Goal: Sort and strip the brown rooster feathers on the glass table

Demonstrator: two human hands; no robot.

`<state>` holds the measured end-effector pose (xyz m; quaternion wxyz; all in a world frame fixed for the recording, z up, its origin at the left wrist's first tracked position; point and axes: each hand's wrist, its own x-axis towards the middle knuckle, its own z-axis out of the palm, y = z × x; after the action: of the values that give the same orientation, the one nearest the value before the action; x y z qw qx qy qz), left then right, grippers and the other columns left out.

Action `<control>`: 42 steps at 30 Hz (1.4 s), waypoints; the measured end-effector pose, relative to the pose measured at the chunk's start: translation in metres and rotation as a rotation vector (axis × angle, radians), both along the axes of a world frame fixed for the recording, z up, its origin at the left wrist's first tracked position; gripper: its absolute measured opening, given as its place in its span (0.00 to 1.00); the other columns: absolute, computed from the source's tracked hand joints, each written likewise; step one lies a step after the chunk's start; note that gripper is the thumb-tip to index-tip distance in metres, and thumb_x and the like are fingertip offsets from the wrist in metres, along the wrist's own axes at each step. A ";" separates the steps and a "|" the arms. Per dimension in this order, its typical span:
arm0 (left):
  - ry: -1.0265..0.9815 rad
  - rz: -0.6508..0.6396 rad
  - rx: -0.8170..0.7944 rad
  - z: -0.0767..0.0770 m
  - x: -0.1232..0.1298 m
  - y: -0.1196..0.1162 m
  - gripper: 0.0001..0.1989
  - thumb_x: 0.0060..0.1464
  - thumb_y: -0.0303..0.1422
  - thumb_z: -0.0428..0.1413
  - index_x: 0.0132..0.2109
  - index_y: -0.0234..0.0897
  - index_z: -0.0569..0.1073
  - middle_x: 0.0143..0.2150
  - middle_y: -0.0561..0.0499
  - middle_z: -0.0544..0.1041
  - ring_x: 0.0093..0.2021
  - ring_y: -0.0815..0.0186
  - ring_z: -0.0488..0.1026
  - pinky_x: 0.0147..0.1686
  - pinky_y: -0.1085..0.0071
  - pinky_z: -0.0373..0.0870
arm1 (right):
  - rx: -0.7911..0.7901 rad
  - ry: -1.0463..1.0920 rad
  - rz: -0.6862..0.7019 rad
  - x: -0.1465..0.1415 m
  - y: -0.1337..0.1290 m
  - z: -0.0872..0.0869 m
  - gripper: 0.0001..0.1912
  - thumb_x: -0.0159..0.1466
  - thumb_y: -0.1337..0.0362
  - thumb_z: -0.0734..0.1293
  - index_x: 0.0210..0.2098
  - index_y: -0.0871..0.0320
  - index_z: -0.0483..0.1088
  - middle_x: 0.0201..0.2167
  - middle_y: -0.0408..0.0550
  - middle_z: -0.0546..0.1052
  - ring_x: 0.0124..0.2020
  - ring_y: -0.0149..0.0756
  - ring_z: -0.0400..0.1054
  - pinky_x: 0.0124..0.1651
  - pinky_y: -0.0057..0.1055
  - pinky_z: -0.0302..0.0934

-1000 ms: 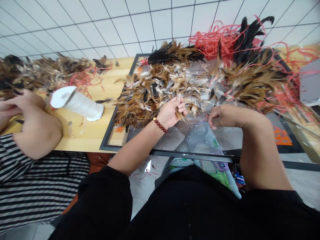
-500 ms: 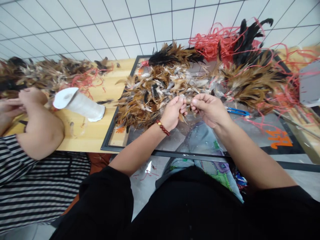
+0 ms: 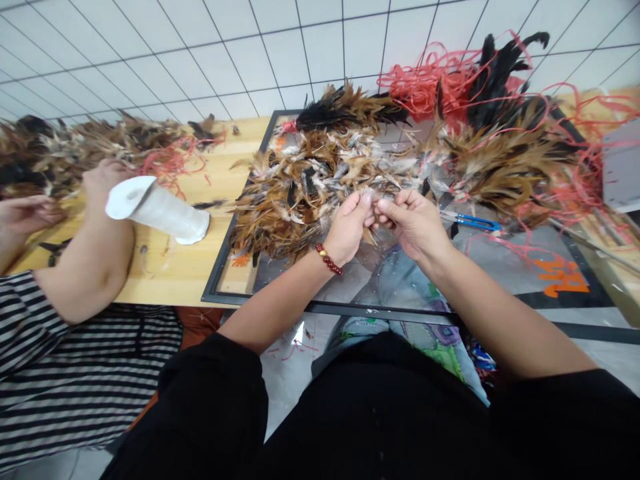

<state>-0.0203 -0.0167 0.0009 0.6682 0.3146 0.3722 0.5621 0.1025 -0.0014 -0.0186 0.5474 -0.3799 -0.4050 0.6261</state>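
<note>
My left hand (image 3: 350, 227), a beaded bracelet on its wrist, is closed with thumb and fingers pinched together. Against its fingertips is my right hand (image 3: 413, 223), also pinching. A small brown feather (image 3: 369, 236) pokes out beneath the left fingers; the rest of what the fingertips grip is mostly hidden. Just beyond both hands spreads a heap of brown and white feathers (image 3: 305, 190) on a dark-framed glass panel (image 3: 345, 287). Blue thread snips (image 3: 473, 221) lie right of my right hand.
Tied black-brown feathers (image 3: 350, 110) lie at the back. Pink plastic string (image 3: 425, 87) tangles around feather bunches (image 3: 505, 160) at the right. Leftward, a white roll (image 3: 167, 210) lies on the wooden table (image 3: 223, 160). Beside me, a co-worker's arm (image 3: 95, 247) reaches towards more feathers (image 3: 120, 137).
My right hand has moved slightly left, closing the gap to my left hand. The co-worker's hands have separated, one reaching forward to the feathers behind the white roll.
</note>
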 end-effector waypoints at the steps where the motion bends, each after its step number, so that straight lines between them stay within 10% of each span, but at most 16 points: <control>1: -0.005 -0.014 0.011 0.000 0.000 0.000 0.10 0.66 0.33 0.55 0.34 0.35 0.71 0.23 0.59 0.65 0.21 0.78 0.60 0.26 0.79 0.62 | 0.003 0.016 -0.006 -0.001 0.000 0.001 0.33 0.39 0.52 0.85 0.26 0.54 0.59 0.19 0.34 0.72 0.22 0.27 0.70 0.26 0.25 0.65; 16: -0.071 0.077 -0.067 0.004 -0.011 0.007 0.15 0.68 0.31 0.51 0.30 0.35 0.65 0.25 0.57 0.66 0.23 0.77 0.63 0.28 0.79 0.65 | 0.101 -0.248 0.037 -0.001 0.001 -0.002 0.29 0.44 0.47 0.82 0.26 0.55 0.63 0.20 0.40 0.74 0.22 0.28 0.67 0.24 0.26 0.60; 25: -0.103 -0.273 -0.188 0.006 -0.011 0.001 0.13 0.66 0.37 0.54 0.34 0.35 0.67 0.23 0.60 0.56 0.19 0.78 0.52 0.20 0.81 0.55 | 0.205 -0.337 0.000 0.018 0.010 0.003 0.27 0.57 0.38 0.72 0.39 0.56 0.78 0.30 0.43 0.73 0.26 0.27 0.61 0.28 0.28 0.55; 42: 0.011 -0.328 -0.151 0.004 -0.007 -0.002 0.17 0.69 0.36 0.49 0.30 0.35 0.63 0.22 0.60 0.54 0.18 0.79 0.49 0.19 0.83 0.52 | 0.135 -0.176 0.006 0.020 0.012 0.008 0.19 0.54 0.47 0.77 0.31 0.57 0.78 0.23 0.39 0.68 0.21 0.23 0.54 0.24 0.26 0.50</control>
<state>-0.0272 -0.0188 0.0050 0.7706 0.3231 0.3609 0.4142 0.1229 0.0102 -0.0102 0.5321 -0.3946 -0.4939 0.5633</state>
